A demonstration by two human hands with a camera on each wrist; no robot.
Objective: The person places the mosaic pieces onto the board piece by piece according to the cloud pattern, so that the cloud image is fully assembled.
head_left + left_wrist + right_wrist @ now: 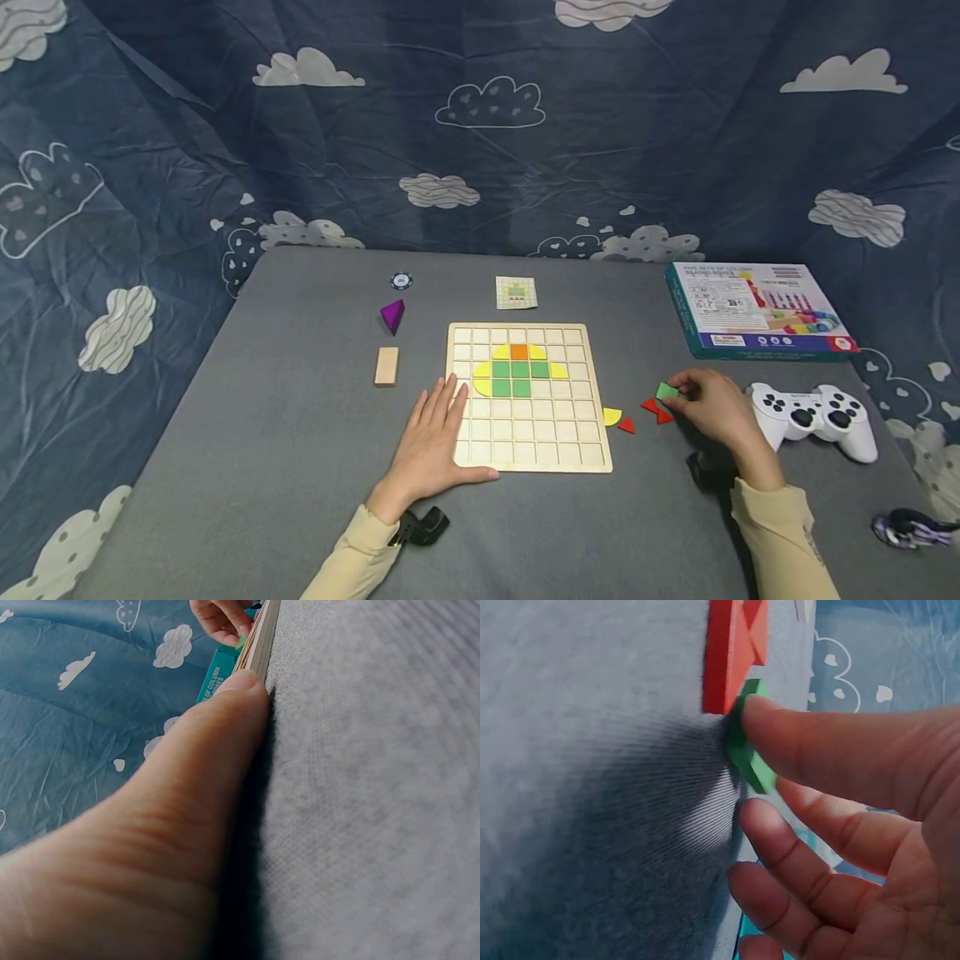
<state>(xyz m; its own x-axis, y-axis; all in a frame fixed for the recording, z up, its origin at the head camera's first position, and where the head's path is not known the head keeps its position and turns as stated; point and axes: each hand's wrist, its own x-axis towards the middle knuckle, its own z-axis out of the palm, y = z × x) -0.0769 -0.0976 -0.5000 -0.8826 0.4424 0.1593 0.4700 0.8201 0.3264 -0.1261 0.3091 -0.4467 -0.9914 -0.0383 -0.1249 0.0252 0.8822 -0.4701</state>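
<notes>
My right hand [708, 406] pinches a green square tile [666, 392] between thumb and fingers, right of the board. In the right wrist view the green tile [744, 742] is tilted close over the table, beside a red triangle tile [724, 656]. My left hand [431, 442] lies with straight fingers along the left edge of the wooden grid board [532, 457], its thumb at the front edge. On the board, green squares [501, 388], an orange square [519, 352] and yellow rounded pieces [482, 387] form a pattern.
Red triangles [627, 426] and a yellow piece [612, 416] lie right of the board. A pattern card [516, 292] sits behind it. A white game controller [813, 417] and a box [757, 308] are at right; a wooden block [386, 367], purple pyramid [392, 317] and chip [401, 281] at left.
</notes>
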